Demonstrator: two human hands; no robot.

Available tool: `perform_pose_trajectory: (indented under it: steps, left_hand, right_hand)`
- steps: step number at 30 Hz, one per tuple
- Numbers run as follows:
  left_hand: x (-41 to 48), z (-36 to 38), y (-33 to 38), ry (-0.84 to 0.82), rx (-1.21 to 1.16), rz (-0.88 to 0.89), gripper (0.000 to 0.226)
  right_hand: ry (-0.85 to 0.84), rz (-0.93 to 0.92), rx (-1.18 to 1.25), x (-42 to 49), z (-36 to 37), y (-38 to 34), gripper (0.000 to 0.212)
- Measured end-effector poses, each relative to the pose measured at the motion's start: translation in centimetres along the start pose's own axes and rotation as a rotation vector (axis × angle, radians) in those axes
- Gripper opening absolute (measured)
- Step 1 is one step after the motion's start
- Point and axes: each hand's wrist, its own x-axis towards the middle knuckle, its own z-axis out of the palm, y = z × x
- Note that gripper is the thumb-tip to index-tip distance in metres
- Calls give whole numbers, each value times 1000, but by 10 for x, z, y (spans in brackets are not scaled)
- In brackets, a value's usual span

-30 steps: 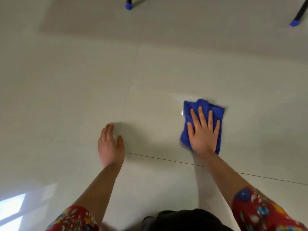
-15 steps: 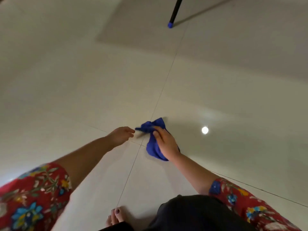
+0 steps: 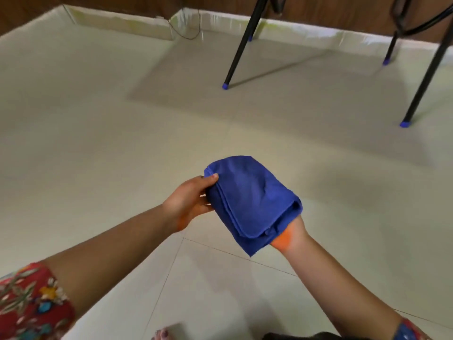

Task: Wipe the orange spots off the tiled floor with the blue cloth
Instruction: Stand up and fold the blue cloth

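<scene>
Cream glossy tiled floor, white skirting below a brown wall, black chair legs on blue caps, folded blue cloth held above the tiles, left hand pinching its edge, right hand underneath, fingers hidden, grip unclear

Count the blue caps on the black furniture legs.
4. Front-left cap, front-right cap, back-right cap, back-left cap mostly hidden behind the front-left leg. More may lie off-frame.
</scene>
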Motion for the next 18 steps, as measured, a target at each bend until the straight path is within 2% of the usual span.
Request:
perform_pose_trajectory:
  steps: [1,3,4,5,8,10,11,13,16,18]
  left_hand:
    - [2,7,2,-21,-35,11,37]
    - [4,21,5,-57,-20,46,38]
    - [5,27,5,-69,0,62,37]
    - [5,34,5,-84,18,74,32]
    - [7,53,1,-132,73,99,23]
    - [6,61,2,-152,120,123,23]
    - [6,63,3,-162,143,138,22]
    - [4,62,7,-177,176,159,20]
    - [-1,58,10,-217,172,156,20]
    - [-4,56,8,-259,189,148,21]
  right_hand:
    - [111,89,94,1,-13,-2,42]
    - [325,18,67,-9,-46,-11,40]
    - [384,-42,-25,-14,-54,-14,37]
    - [393,-102,-164,-16,-58,-14,32]
    - [174,-174,-406,-21,-39,-15,25]
    - [228,-308,-532,-24,-24,-11,22]
    - [303,-380,-545,-26,-21,-11,16]
    - [352,-425,-494,-29,-26,-16,7]
    - [232,-355,-438,-36,-33,-22,8]
    - [274,-363,-598,-34,-27,-15,19]
